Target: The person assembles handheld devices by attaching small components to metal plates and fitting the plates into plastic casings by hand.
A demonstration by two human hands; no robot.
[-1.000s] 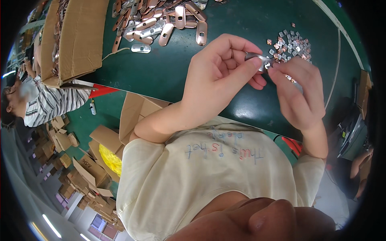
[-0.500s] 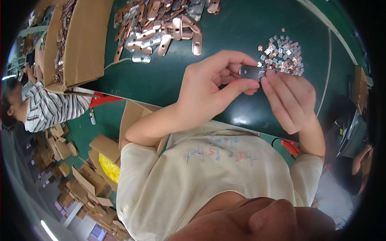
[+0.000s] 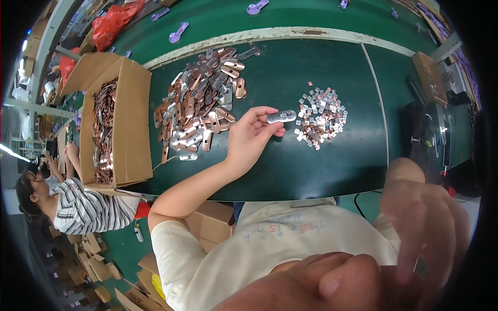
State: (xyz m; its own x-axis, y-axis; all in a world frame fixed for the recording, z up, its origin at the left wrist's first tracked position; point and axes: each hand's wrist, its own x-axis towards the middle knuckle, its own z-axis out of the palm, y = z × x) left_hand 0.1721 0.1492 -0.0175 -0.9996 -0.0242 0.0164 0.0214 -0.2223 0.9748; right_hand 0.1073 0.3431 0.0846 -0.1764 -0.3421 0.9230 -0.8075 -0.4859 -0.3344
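In my left hand (image 3: 254, 137), thumb and fingers pinch one end of a flat silver metal plate (image 3: 282, 116) with rounded ends and a dark hole. The plate is above the table, just left of a heap of small silver and copper-coloured square pieces (image 3: 324, 116). My right hand (image 3: 428, 223) is raised close at the lower right, away from the plate. It is blurred, with its fingers stretched downward and nothing visible in them. Further left lies a pile of similar oblong metal plates (image 3: 194, 98), copper-coloured and silver, many with a hole.
A cardboard box (image 3: 132, 124) filled with copper-coloured pieces stands at the left of the green table (image 3: 259, 181). Beyond a pale rail, purple parts (image 3: 179, 32) lie on a green surface. A person in a striped shirt (image 3: 88, 205) sits at left. Cartons stand on the floor.
My right hand has let go of the plate and moved down and right, close to the camera. My left hand still holds the plate. The view has shifted, showing more of the far table.
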